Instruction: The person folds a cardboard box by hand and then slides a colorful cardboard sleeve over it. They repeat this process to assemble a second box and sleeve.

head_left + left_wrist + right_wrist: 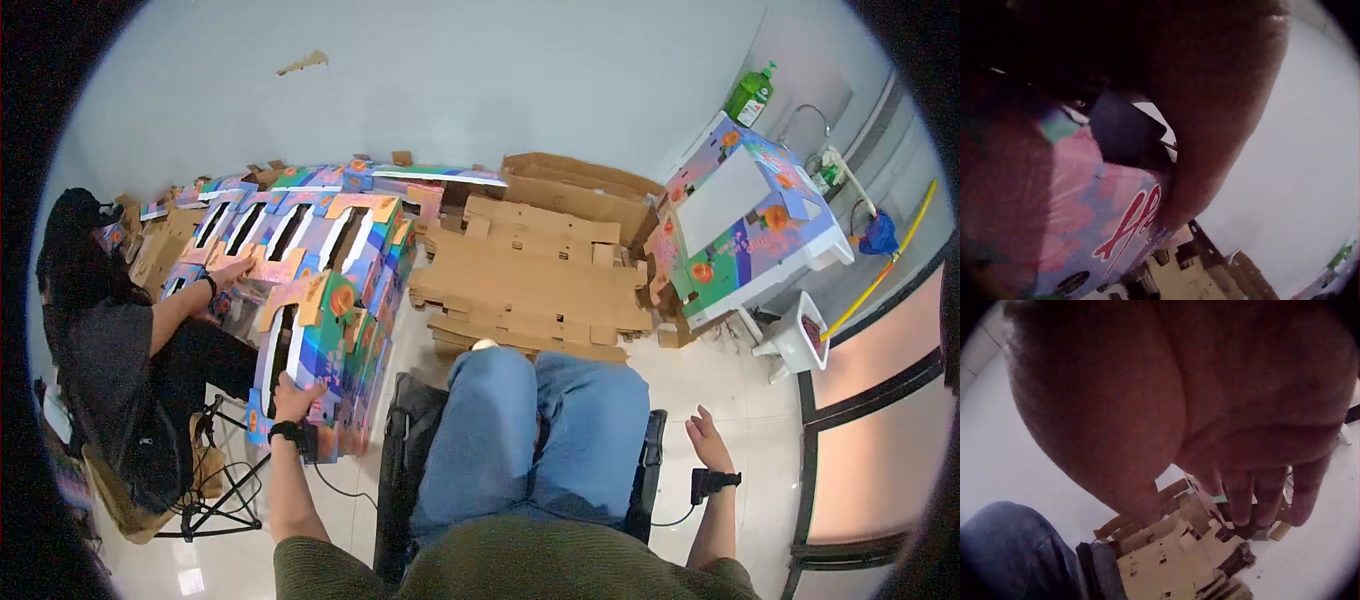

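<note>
At the near end of a stack of colourful printed cardboard boxes (340,340), the left hand (297,400) grips the top box by its slotted end, thumb toward the right side. Pink and purple print with red lettering (1132,225) shows close to the left hand (1210,125) in the left wrist view; its other fingers are lost in the dark. Out to the right of the knees, the right hand (710,440) hangs in the air with relaxed fingers and holds nothing. Loosely extended fingers of the right hand (1229,406) show in the right wrist view.
Another person (130,330) sits at the left, one arm on the boxes. Flattened brown cardboard (540,275) lies ahead on the floor. At the right stand a printed box (765,235), a green pump bottle (750,97) and a white basin (797,340). A black stool frame (225,500) is at lower left.
</note>
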`<state>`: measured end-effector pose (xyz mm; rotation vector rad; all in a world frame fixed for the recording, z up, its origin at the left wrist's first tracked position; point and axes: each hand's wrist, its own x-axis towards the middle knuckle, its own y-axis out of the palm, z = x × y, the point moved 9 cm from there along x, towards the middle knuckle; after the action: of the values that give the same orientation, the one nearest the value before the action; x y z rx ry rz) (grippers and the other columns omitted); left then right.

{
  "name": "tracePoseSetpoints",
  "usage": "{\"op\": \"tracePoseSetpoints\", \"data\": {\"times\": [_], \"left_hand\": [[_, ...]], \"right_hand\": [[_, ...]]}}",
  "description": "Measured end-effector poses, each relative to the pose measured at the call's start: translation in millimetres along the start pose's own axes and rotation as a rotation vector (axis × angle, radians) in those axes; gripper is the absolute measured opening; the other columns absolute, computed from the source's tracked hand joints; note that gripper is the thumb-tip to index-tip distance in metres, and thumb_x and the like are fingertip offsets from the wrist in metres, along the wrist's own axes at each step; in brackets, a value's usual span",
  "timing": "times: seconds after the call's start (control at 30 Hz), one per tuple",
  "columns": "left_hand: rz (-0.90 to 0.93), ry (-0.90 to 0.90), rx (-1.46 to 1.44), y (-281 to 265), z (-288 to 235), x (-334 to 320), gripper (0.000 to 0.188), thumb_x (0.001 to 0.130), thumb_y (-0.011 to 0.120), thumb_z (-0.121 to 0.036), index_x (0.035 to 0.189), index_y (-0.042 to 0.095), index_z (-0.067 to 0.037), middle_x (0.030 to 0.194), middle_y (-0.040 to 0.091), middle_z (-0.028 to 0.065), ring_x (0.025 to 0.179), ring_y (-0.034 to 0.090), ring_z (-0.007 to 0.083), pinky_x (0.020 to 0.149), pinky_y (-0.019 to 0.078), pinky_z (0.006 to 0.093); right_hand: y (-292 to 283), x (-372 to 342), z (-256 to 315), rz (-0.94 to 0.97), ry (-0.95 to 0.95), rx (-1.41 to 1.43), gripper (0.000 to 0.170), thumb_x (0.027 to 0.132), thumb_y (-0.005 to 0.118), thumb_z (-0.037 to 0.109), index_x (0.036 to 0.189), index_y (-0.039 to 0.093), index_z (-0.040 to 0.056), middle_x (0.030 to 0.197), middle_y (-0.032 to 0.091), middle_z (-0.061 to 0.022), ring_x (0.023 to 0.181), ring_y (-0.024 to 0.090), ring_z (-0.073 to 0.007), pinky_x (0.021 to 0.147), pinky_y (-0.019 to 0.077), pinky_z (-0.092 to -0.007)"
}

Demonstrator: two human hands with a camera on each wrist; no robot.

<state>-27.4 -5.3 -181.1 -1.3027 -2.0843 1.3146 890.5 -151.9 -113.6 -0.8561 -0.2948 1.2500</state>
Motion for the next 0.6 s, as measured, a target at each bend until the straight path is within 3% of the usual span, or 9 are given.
{"op": "tracePoseSetpoints", "data": {"times": [0.07, 0.1, 0.13, 0.27, 0.3, 0.4, 0.43, 0.47, 0.6], "left_hand": [[-0.013, 0.080, -0.148, -13.3, -3.4, -7.1, 0.100, 0.063, 0.092, -0.046, 0.136, 0.046, 0.005, 0.126, 0.062, 0.0279, 0.117, 0.062, 0.0378, 0.098, 0.0503, 0.0481], [0.125, 0.136, -0.518, -23.4, -30.7, -28.5, 0.087, 0.068, 0.092, -0.037, 0.132, 0.049, 0.005, 0.121, 0.065, 0.0219, 0.108, 0.066, 0.0282, 0.094, 0.0527, 0.0414], [0.106, 0.160, -0.525, -30.2, -31.0, -27.2, 0.076, 0.072, 0.091, -0.028, 0.128, 0.051, 0.004, 0.115, 0.068, 0.0163, 0.102, 0.066, 0.0218, 0.092, 0.0531, 0.0369], [0.052, 0.220, -0.596, -41.8, -30.6, -26.7, 0.057, 0.078, 0.087, -0.020, 0.122, 0.059, 0.002, 0.108, 0.071, 0.0109, 0.098, 0.067, 0.0196, 0.091, 0.0536, 0.0362], [0.148, 0.207, -0.686, -46.1, -48.2, -39.6, 0.058, 0.079, 0.086, -0.020, 0.124, 0.057, 0.003, 0.113, 0.070, 0.0123, 0.099, 0.067, 0.0211, 0.090, 0.0537, 0.0364], [0.021, 0.071, -0.657, -50.4, -38.8, -38.7, 0.064, 0.075, 0.087, -0.024, 0.123, 0.055, 0.005, 0.110, 0.070, 0.0146, 0.097, 0.068, 0.0221, 0.089, 0.0540, 0.0371], [-0.024, 0.156, -0.481, -57.5, -46.2, -31.7, 0.060, 0.074, 0.088, -0.023, 0.118, 0.057, 0.004, 0.105, 0.071, 0.0133, 0.095, 0.069, 0.0216, 0.087, 0.0546, 0.0369], [0.000, 0.212, -0.655, -62.1, -52.3, -41.5, 0.063, 0.073, 0.089, -0.025, 0.118, 0.056, 0.004, 0.105, 0.071, 0.0137, 0.094, 0.069, 0.0223, 0.086, 0.0548, 0.0364], [-0.075, 0.380, -0.459, -111.1, -118.7, -80.2, 0.064, 0.071, 0.089, -0.026, 0.117, 0.055, 0.004, 0.104, 0.070, 0.0167, 0.093, 0.069, 0.0242, 0.084, 0.0546, 0.0380]], "right_hand": [[-3.8, -9.2, 10.3, 0.001, 0.009, 0.019, 0.068, 0.103, 0.058, 0.036, 0.153, 0.033, -0.0017, 0.139, 0.056, -0.0323, 0.132, 0.056, -0.0380, 0.109, 0.0440, -0.0410], [-3.9, -14.2, 11.9, 0.006, 0.011, 0.028, 0.067, 0.103, 0.058, 0.037, 0.152, 0.034, -0.0020, 0.138, 0.057, -0.0318, 0.131, 0.056, -0.0375, 0.108, 0.0441, -0.0405], [-5.3, -18.2, 9.6, 0.015, 0.013, 0.035, 0.066, 0.103, 0.058, 0.037, 0.151, 0.036, -0.0023, 0.138, 0.057, -0.0314, 0.130, 0.057, -0.0369, 0.108, 0.0443, -0.0401], [8.7, -23.1, 11.4, 0.116, 0.124, 0.144, 0.069, 0.104, 0.046, 0.055, 0.147, 0.047, 0.0006, 0.140, 0.060, -0.0206, 0.129, 0.058, -0.0303, 0.102, 0.0480, -0.0405], [15.2, -23.5, 11.8, 0.136, 0.102, 0.168, 0.073, 0.104, 0.041, 0.060, 0.146, 0.048, 0.0019, 0.139, 0.061, -0.0176, 0.126, 0.060, -0.0283, 0.100, 0.0492, -0.0410], [27.1, -26.6, 11.2, 0.167, 0.110, 0.183, 0.073, 0.103, 0.043, 0.060, 0.146, 0.049, 0.0015, 0.139, 0.061, -0.0191, 0.124, 0.061, -0.0295, 0.101, 0.0486, -0.0420], [30.6, -24.0, 13.0, 0.160, 0.100, 0.172, 0.071, 0.104, 0.043, 0.059, 0.145, 0.050, 0.0013, 0.138, 0.062, -0.0195, 0.124, 0.061, -0.0296, 0.101, 0.0484, -0.0417], [31.0, -27.1, 10.3, 0.148, 0.101, 0.166, 0.070, 0.104, 0.043, 0.058, 0.144, 0.051, 0.0011, 0.137, 0.062, -0.0199, 0.124, 0.061, -0.0298, 0.102, 0.0481, -0.0415], [34.7, -35.4, -5.6, 0.133, 0.070, 0.132, 0.069, 0.104, 0.042, 0.057, 0.146, 0.049, 0.0023, 0.137, 0.063, -0.0186, 0.126, 0.060, -0.0293, 0.101, 0.0484, -0.0426]]}}
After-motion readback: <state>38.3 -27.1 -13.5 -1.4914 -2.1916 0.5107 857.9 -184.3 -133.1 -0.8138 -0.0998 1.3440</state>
